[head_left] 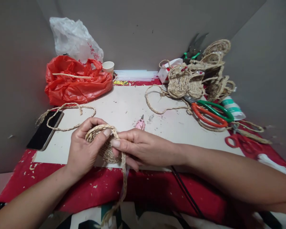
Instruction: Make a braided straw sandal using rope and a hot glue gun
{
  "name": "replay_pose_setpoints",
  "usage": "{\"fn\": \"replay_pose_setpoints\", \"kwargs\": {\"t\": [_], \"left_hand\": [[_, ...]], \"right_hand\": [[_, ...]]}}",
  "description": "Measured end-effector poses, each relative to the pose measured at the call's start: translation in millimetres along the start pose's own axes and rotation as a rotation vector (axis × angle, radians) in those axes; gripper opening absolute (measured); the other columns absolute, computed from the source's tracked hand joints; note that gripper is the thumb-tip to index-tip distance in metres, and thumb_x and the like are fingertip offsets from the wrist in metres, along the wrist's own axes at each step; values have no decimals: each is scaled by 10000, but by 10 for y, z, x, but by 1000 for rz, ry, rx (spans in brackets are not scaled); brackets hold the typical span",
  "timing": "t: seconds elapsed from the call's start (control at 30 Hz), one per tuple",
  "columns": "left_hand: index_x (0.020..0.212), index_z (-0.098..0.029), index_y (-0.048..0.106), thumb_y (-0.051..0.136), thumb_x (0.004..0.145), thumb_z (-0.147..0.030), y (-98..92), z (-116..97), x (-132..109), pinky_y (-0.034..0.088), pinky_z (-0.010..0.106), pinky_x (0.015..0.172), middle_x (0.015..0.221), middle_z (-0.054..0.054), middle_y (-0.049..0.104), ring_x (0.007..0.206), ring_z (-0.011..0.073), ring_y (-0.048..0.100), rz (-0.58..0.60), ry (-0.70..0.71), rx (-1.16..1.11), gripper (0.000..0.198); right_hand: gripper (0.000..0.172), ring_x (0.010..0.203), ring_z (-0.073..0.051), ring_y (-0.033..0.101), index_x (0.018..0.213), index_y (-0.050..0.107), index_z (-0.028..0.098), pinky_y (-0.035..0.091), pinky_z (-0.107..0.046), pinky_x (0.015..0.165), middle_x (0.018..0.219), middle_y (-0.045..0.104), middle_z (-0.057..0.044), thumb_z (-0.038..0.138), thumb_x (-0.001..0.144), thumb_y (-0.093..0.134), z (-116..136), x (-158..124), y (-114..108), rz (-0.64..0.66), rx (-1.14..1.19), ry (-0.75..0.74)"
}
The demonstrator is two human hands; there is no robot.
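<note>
A small woven straw piece [107, 152] with a braided rim is held between both hands over the front of the white board. My left hand [84, 146] wraps round its left side, thumb pressed on the rim. My right hand [135, 146] pinches the braided straw cord [124, 171] against the rim on the right. The cord's tail hangs down past the table edge toward the lap. Just beyond my right hand lies a pink glue gun [140, 123], its metal nozzle pointing away; my hand hides its rear part.
At left are a phone [45, 132], a loose braided cord [71, 128] and a red plastic bag [78, 86]. Woven straw pieces [186, 82], green-and-orange-handled scissors [209, 116] and red scissors [243, 143] are on the right. White glue sticks [135, 75] lie at the back.
</note>
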State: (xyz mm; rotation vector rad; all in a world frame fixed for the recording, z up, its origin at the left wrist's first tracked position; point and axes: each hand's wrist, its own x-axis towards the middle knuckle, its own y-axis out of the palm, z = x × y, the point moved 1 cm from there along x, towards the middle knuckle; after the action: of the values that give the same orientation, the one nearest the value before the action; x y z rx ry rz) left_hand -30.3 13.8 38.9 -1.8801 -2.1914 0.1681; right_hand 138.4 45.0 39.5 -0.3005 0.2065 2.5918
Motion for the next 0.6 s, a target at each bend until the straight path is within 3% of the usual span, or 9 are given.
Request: {"fn": "replay_pose_setpoints", "kwargs": {"t": [0.3,0.6], "left_hand": [[906,-216,614,638,831,-269,-7,34,-90,471,198,654,841,-14,653,708,108,587,78,112,-28,95],[909,-216,624,633,829,-219,-1,27,-116,502,238,718,843,-1,672,768,131,631,23,298,39,81]], "right_hand": [[448,403,-51,377,693,488,164,298,-156,396,478,463,64,519,950,395,-11,-6,22,124,121,-32],[418,361,-46,353,715,480,171,273,-144,370,435,457,77,499,957,389,-16,-16,67,100,187,-34]]}}
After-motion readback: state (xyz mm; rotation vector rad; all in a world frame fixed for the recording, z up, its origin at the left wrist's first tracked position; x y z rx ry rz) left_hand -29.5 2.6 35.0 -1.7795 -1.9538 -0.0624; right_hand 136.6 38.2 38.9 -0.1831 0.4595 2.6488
